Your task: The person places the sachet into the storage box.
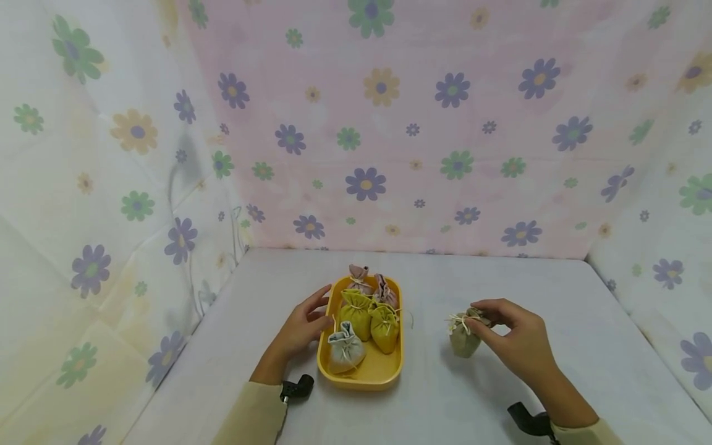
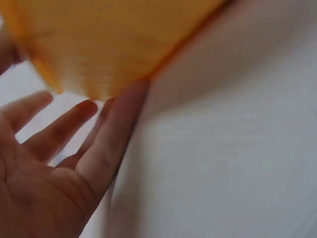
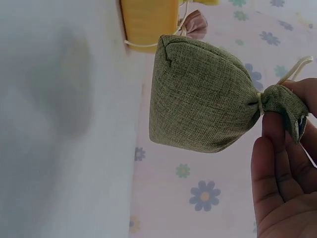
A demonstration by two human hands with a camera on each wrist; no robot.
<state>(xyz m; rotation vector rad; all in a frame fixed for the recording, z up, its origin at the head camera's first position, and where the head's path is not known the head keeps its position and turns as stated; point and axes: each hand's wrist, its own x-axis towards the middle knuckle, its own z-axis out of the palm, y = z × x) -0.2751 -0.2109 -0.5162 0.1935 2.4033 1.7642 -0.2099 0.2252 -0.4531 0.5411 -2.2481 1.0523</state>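
Note:
My right hand (image 1: pixel 520 340) pinches a grey-green drawstring pouch (image 3: pixel 200 94) by its gathered neck, right of the tray. The pouch hangs above the table, its cream string tied. My left hand (image 1: pixel 300 327) rests against the left side of the yellow tray (image 1: pixel 367 382), its fingers fairly straight in the left wrist view. Inside the tray sit a pale grey pouch (image 1: pixel 347 352), two yellow-green pouches (image 1: pixel 356 315) and two dusty pink pouches (image 1: pixel 360 281) at the far end.
The white table (image 1: pixel 434 402) meets a flower-printed pink cloth (image 1: pixel 411 185) at the back. Similar pale cloth (image 1: pixel 111 247) hangs at the left and right sides. Black camera mounts (image 1: pixel 297 387) sit at both wrists.

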